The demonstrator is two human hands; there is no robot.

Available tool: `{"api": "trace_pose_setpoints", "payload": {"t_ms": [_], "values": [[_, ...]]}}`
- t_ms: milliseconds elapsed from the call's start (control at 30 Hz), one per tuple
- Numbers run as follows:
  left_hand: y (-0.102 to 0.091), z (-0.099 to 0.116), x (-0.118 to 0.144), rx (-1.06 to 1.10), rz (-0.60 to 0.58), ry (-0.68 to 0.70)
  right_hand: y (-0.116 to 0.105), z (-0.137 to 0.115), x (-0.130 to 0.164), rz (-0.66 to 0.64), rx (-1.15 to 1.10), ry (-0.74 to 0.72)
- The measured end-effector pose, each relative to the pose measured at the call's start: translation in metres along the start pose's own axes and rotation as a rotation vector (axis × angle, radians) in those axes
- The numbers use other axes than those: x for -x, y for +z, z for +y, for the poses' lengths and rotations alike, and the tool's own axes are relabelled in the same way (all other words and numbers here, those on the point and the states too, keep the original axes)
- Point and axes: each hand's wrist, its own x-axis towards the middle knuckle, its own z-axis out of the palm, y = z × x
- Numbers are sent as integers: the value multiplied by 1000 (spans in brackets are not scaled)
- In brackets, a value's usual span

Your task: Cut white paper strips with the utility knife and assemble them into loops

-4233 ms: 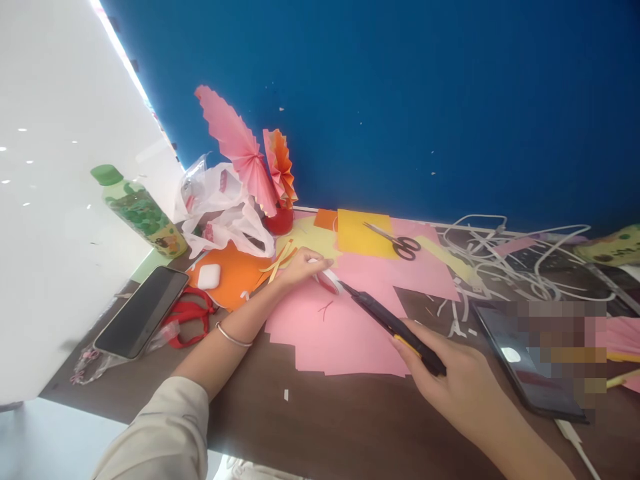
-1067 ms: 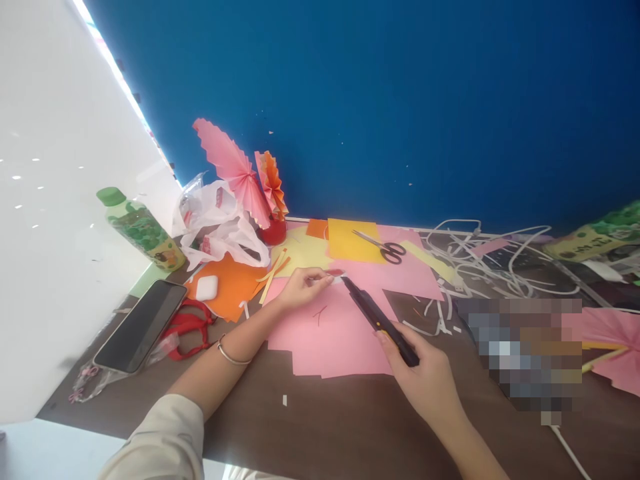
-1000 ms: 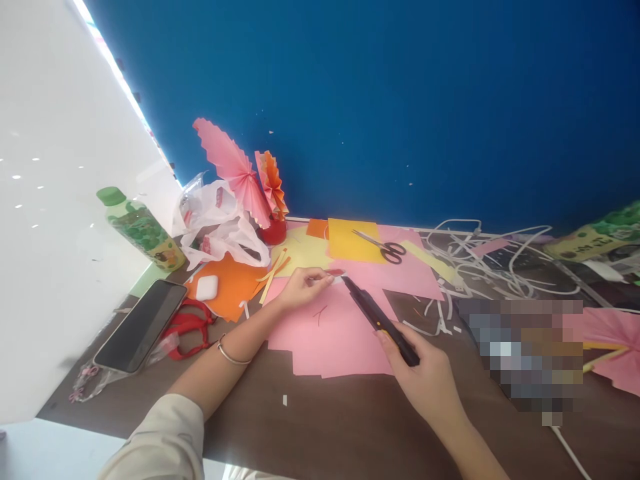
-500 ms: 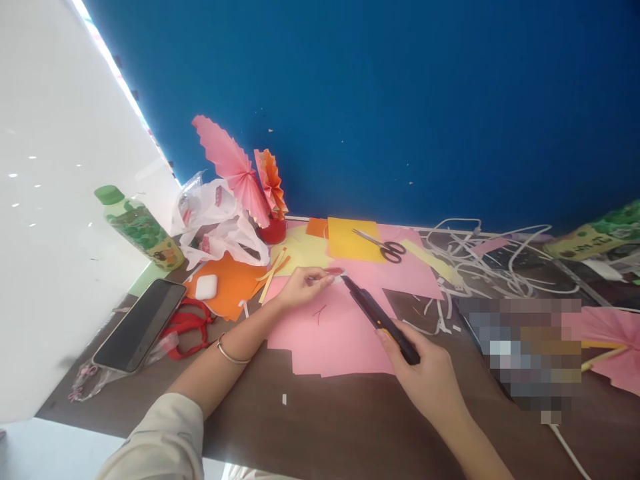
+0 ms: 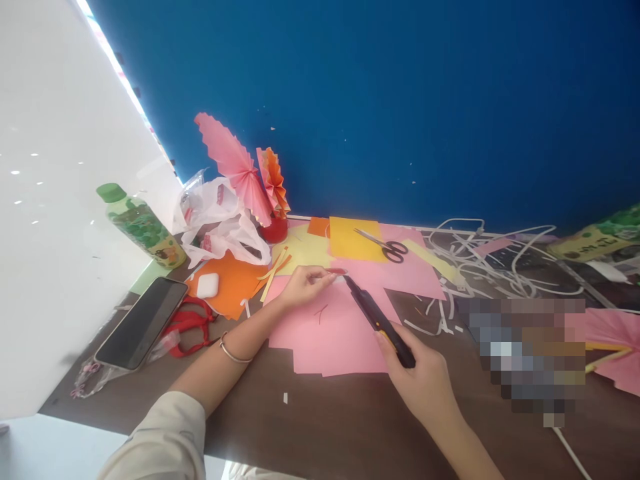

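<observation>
Two hands work pink paper sheets (image 5: 340, 333): left hand (image 5: 303, 287) pinching what looks like a small red scrap (image 5: 338, 271), right hand (image 5: 425, 383) clamped on a black-and-yellow utility knife (image 5: 379, 320), best drawn slowly.

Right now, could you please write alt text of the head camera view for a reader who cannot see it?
The right hand holds a black utility knife with its tip at a small red piece pinched by the left hand, above pink paper on a brown table. Scissors lie behind.

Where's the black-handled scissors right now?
In the head view, the black-handled scissors lie at the back of the table, straddling the yellow sheet and a pink sheet, beyond the right hand.
</observation>
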Motion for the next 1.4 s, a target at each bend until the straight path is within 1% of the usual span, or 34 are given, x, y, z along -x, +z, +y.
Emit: {"api": "trace_pose_setpoints", "payload": {"t_ms": [67,100,167,200,233,300,333,367,433,500,533,667,733,767,800,867,900,967,1000,1033,1100,1167,1233,1300,1400], "values": [[0,-1,-1,28,3,0,3,2,1,12,24,-24],[-1,-2,-2,31,39,-2,4,4,2,-1,39,-39],[-6,-4,-5,34,164,-15,4,11,6,-10,73,-71],[-8,-6,-6,43,231,-21,1,16,9,6,97,-74],[-11,-6,-8,62,278,-27,-2,20,12,64,127,-64],[-15,-7,-10,104,307,-32,-12,29,17,222,216,21],[-16,-7,-10,115,302,-32,-16,33,19,275,257,67],[-15,-7,-11,124,294,-31,-20,37,19,269,278,90],[-12,-6,-10,146,283,-31,-23,41,13,169,290,73],[-7,-6,-10,204,269,-66,-19,46,0,42,297,39],[-5,-6,-10,255,265,-103,-15,49,-9,17,316,34],[-3,-6,-12,546,217,-274,7,65,-46,-1,435,34],[-6,-4,-12,744,140,-331,16,72,-59,-14,445,31],[-8,-3,-12,845,95,-354,20,73,-63,-1,454,37],[-9,-2,-12,936,51,-373,24,73,-66,43,472,44],[-11,1,-11,1062,-18,-395,31,65,-67,138,456,-19],[-11,1,-10,1100,-44,-400,34,58,-66,173,405,-92],[-9,2,-9,1158,-97,-413,40,40,-63,193,209,-283],[-8,2,-9,1186,-124,-422,43,31,-61,185,110,-356],[-7,3,-8,1215,-148,-431,46,22,-59,188,41,-399],[-5,4,-8,1274,-187,-454,51,9,-55,180,-51,-421],[-4,6,-7,1323,-211,-475,55,1,-53,199,-85,-436],[-4,9,-6,1355,-222,-500,58,-4,-54,220,-78,-481],[-3,12,-5,1388,-235,-528,61,-10,-57,213,-55,-531],[-2,13,-3,1449,-256,-564,66,-23,-66,196,-22,-519]]}}
